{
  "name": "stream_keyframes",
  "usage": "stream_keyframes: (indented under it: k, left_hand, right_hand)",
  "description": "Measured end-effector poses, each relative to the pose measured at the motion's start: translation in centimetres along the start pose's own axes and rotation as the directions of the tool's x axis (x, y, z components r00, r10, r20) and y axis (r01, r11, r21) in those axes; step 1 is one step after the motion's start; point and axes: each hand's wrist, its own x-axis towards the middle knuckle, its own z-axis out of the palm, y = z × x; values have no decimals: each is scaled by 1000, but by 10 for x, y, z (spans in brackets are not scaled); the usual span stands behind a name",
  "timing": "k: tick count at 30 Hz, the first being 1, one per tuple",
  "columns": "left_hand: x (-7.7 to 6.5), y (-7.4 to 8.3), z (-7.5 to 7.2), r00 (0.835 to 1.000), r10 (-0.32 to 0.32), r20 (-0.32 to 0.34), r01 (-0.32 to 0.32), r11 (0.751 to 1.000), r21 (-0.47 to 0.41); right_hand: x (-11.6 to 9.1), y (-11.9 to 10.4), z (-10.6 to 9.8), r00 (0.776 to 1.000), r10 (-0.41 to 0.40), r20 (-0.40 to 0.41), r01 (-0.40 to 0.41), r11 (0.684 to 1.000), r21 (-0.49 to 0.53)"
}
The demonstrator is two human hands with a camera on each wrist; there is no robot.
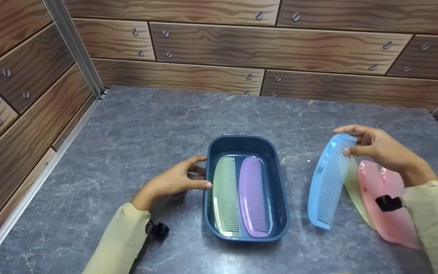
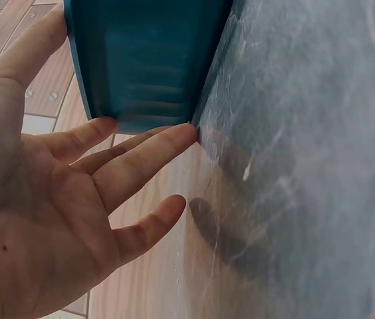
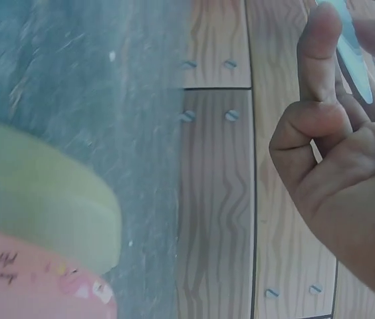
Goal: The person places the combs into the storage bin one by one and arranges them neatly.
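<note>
A blue comb (image 1: 323,182) is pinched near its top end by my right hand (image 1: 382,148), tilted to the right of the tray. My left hand (image 1: 173,179) touches the left side of a dark blue tray (image 1: 284,213), thumb at the rim and fingers spread along the outer wall in the left wrist view. Inside the tray a green comb (image 1: 224,198) and a purple comb (image 1: 253,198) lie side by side, teeth facing right. Under my right wrist lie pink combs (image 1: 388,213), overlapping a yellow-green comb (image 3: 48,179); sleeve and wrist hide part of them.
The grey marbled tabletop (image 1: 158,118) runs back to a wood-patterned wall (image 1: 219,45). Another such wall (image 1: 21,114) stands at the left, with a metal strip (image 1: 40,198) along the table edge.
</note>
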Motion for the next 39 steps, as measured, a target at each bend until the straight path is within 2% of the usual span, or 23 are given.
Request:
stream_keyframes:
  k: [4, 10, 16, 23, 26, 31, 39]
  left_hand:
    - [-1, -1, -1, 1000, -1, -3, 1, 1000, 2]
    - [-1, -1, -1, 1000, 1, -4, -1, 1000, 5]
    - [0, 1, -2, 1000, 4, -7, -4, 1000, 0]
    - [0, 2, -1, 1000, -1, 5, 1, 1000, -10]
    - [0, 1, -1, 1000, -2, 13, 2, 1000, -16]
    - [0, 1, 0, 1000, -6, 9, 6, 1000, -9]
    - [-1, 2, 0, 1000, 2, 8, -1, 1000, -11]
  right_hand:
    - [3, -5, 2, 1000, -20, -7, 20, 995, 95]
    - [8, -13, 6, 1000, -21, -19, 23, 989, 148]
    - [14, -22, 11, 995, -32, -94, 52, 974, 219]
    - [24, -30, 29, 988, 27, -153, 38, 912, 409]
    - [29, -34, 38, 983, 63, -170, 19, 897, 441]
    - [39, -42, 51, 977, 108, -182, -23, 908, 418]
    - [53, -47, 71, 974, 162, -159, -105, 943, 316]
